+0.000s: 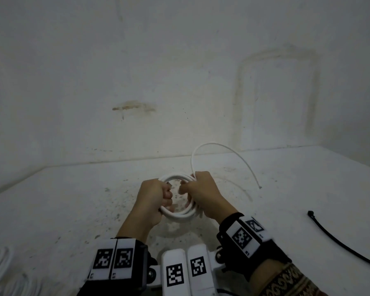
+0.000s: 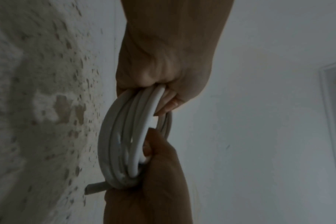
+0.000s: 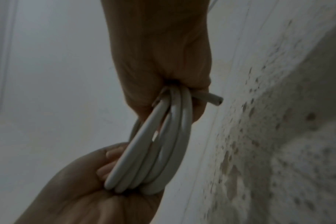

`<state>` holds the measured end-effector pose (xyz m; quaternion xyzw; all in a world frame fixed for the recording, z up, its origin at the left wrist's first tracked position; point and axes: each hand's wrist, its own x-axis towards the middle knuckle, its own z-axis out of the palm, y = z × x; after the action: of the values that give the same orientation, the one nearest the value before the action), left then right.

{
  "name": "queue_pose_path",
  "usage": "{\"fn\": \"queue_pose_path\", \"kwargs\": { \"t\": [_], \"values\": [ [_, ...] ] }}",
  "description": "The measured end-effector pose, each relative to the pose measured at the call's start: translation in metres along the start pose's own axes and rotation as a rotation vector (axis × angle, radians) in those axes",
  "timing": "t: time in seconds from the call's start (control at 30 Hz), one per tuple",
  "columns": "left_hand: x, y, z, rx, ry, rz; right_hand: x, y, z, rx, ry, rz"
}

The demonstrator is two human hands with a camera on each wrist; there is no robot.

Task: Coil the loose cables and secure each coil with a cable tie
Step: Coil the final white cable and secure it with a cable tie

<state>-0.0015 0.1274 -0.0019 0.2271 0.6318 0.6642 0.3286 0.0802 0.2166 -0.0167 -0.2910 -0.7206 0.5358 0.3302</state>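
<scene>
Both hands gripped one white cable coil above the tabletop.

Left hand (image 1: pixel 153 197) curled round the coil's (image 1: pixel 179 215) left side and right hand (image 1: pixel 201 194) round its right, the ring held between them over the speckled white table (image 1: pixel 73 210). A loose tail (image 1: pixel 222 147) arched up from the right hand and away to the right. The black cable tie (image 1: pixel 338 240) lay on the table well to the right, nearer the right hand, with open room between.

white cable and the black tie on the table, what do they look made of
White cable: seemingly smooth plastic-jacketed wire, matte with a faint sheen; it holds round loops and its free end arcs stiffly. Black cable tie: likely thin flexible plastic, a slim strip with a small head; finish unclear.
</scene>
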Motion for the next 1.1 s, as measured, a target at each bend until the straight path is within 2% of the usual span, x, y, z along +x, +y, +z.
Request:
{"fn": "queue_pose_path", "kwargs": {
  "t": [0.07,0.13,0.2,0.3,0.37,0.43,0.5,0.53,0.63,0.73,0.8,0.87,1.03,1.1],
  "values": [
    [-0.003,0.0,0.003,0.054,-0.045,-0.011,0.004,0.003,-0.001,-0.077,0.038,0.032],
    [-0.006,0.002,0.004,0.126,-0.064,-0.008,0.005,0.002,-0.006,-0.152,0.017,0.038],
    [-0.005,0.004,0.004,0.241,-0.053,0.081,0.005,-0.001,-0.011,-0.244,-0.042,0.015],
    [0.003,0.001,-0.003,0.49,0.074,0.449,0.0,-0.006,-0.012,-0.462,-0.144,-0.06],
    [0.004,-0.001,-0.01,0.628,0.014,0.735,-0.003,-0.012,-0.01,-0.583,-0.243,-0.121],
    [0.008,-0.005,-0.019,0.828,-0.066,0.949,-0.005,-0.019,-0.01,-0.635,-0.299,-0.189],
    [0.017,-0.013,-0.028,1.004,-0.035,1.087,-0.006,-0.023,-0.012,-0.647,-0.281,-0.254],
    [0.014,-0.01,-0.029,0.961,-0.08,0.999,-0.005,-0.024,-0.013,-0.648,-0.253,-0.285],
    [0.016,-0.009,-0.031,0.754,-0.078,0.933,-0.006,-0.026,-0.018,-0.595,-0.169,-0.342],
    [0.006,-0.002,-0.025,0.471,-0.149,0.693,-0.003,-0.025,-0.019,-0.451,-0.031,-0.34],
    [0.003,0.0,-0.019,0.406,-0.204,0.538,0.0,-0.021,-0.016,-0.378,0.095,-0.328],
    [0.002,0.001,-0.015,0.377,-0.224,0.478,0.002,-0.017,-0.01,-0.377,0.2,-0.321],
    [-0.002,0.002,-0.008,0.171,-0.117,0.333,0.004,-0.012,-0.005,-0.385,0.364,-0.31],
    [-0.004,0.003,-0.005,0.038,-0.121,0.268,0.004,-0.013,-0.005,-0.417,0.404,-0.315]
  ]
}}
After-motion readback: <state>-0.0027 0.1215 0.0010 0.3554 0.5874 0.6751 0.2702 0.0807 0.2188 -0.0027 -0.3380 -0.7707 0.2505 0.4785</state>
